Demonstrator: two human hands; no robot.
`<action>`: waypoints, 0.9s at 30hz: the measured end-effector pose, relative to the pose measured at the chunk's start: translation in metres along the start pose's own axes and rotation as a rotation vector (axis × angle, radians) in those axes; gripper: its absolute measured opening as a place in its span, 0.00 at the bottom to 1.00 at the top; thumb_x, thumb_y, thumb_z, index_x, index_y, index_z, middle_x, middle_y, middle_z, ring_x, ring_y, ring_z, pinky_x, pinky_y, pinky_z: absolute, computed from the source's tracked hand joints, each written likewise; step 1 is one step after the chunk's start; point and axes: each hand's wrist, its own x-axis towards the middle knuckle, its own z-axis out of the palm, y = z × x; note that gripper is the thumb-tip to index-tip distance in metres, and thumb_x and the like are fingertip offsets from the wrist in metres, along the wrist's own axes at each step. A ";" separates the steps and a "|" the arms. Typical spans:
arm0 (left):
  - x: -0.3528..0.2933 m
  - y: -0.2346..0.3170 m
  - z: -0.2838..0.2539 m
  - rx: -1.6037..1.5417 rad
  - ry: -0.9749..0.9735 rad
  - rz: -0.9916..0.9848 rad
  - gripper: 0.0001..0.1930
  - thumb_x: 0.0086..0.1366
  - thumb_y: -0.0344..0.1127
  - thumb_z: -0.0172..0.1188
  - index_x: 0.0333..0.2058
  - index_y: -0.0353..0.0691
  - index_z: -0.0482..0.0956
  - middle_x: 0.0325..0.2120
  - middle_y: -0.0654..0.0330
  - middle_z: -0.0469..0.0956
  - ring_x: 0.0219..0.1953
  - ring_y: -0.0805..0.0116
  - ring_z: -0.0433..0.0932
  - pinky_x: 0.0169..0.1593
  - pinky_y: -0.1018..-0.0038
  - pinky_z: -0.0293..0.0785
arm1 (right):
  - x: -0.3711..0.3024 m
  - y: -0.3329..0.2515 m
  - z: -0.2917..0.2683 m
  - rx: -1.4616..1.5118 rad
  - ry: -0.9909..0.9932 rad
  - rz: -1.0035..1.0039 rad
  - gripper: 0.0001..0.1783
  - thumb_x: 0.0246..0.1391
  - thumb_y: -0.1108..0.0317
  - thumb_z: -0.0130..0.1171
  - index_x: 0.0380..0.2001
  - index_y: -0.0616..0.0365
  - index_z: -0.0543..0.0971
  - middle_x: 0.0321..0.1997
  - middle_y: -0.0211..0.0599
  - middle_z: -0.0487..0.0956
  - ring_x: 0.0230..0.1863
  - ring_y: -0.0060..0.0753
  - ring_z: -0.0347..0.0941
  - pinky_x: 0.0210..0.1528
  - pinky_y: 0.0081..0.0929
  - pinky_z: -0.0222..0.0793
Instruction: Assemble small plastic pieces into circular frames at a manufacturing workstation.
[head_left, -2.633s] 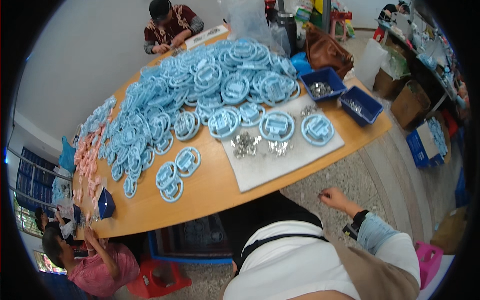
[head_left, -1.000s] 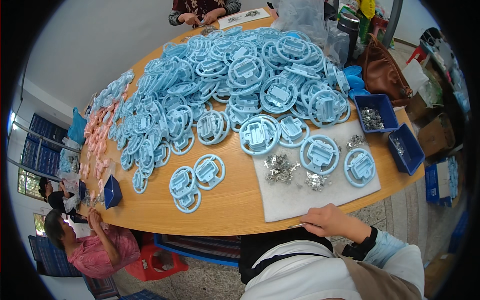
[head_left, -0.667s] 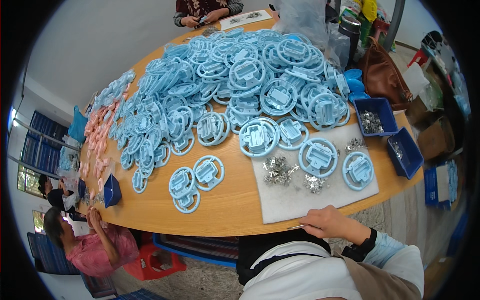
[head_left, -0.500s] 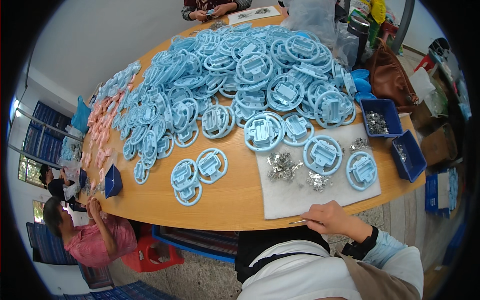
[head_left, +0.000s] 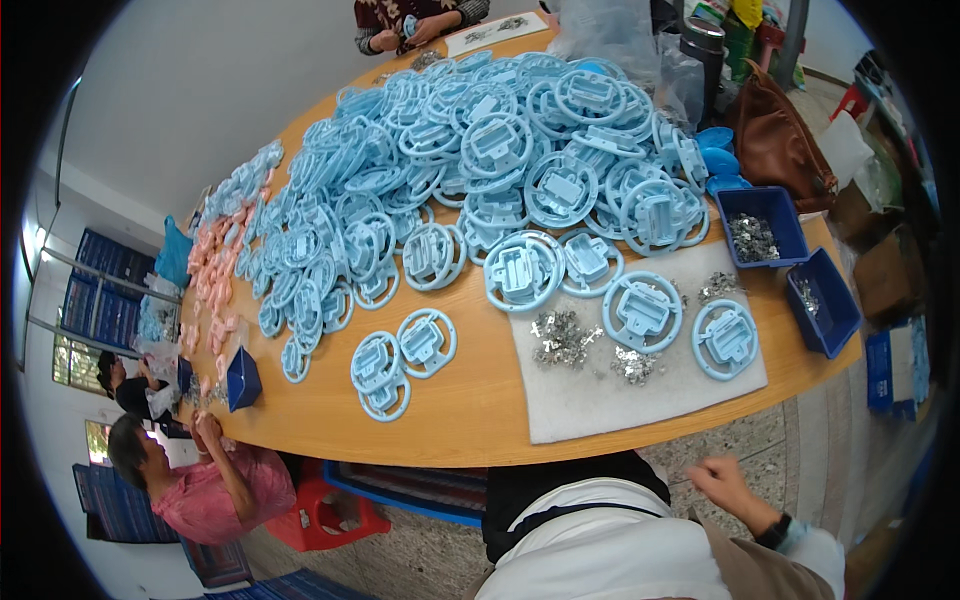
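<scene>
My right hand (head_left: 724,484) hangs beyond the table's near edge, over the speckled floor, its fingers curled together. Whatever they hold, if anything, is hidden. My left hand is out of sight. Closest on the table is a white pad (head_left: 640,411), where a round light-blue plastic part (head_left: 725,340) with a raised middle lies at the right. Left of it rests another blue ring part (head_left: 643,312). Small silver metal pieces (head_left: 563,340) form a pile on the pad, with a second little heap (head_left: 634,366) beside it.
A big mound of blue parts (head_left: 480,140) covers the table's middle. Blue bins (head_left: 765,205) with metal pieces stand at the right by a brown bag (head_left: 780,135). One co-worker in pink (head_left: 225,490) sits at left near pink parts (head_left: 213,255); another person's hands work at the far edge.
My right hand has moved down and right, off the pad's near edge. The thin metal tool it held before no longer shows. The view has shifted slightly.
</scene>
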 end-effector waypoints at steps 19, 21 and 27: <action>0.042 0.025 -0.082 0.303 -0.182 0.193 0.16 0.58 0.44 0.54 0.33 0.35 0.77 0.27 0.54 0.77 0.32 0.66 0.73 0.38 0.73 0.68 | -0.150 0.189 0.089 0.187 0.035 0.821 0.20 0.46 0.57 0.54 0.12 0.63 0.74 0.14 0.39 0.72 0.19 0.29 0.70 0.22 0.29 0.63; 0.042 0.025 -0.080 0.305 -0.187 0.201 0.16 0.58 0.44 0.54 0.33 0.35 0.77 0.27 0.54 0.77 0.32 0.66 0.73 0.38 0.73 0.68 | -0.148 0.198 0.089 0.152 0.004 0.811 0.20 0.46 0.57 0.54 0.13 0.63 0.74 0.14 0.39 0.72 0.19 0.30 0.70 0.23 0.30 0.63; 0.037 0.021 -0.082 0.317 -0.209 0.219 0.15 0.58 0.44 0.55 0.33 0.35 0.77 0.27 0.54 0.77 0.32 0.67 0.73 0.38 0.73 0.68 | -0.149 0.220 0.097 0.053 -0.091 0.790 0.20 0.45 0.55 0.54 0.15 0.63 0.75 0.16 0.40 0.73 0.21 0.31 0.71 0.25 0.31 0.64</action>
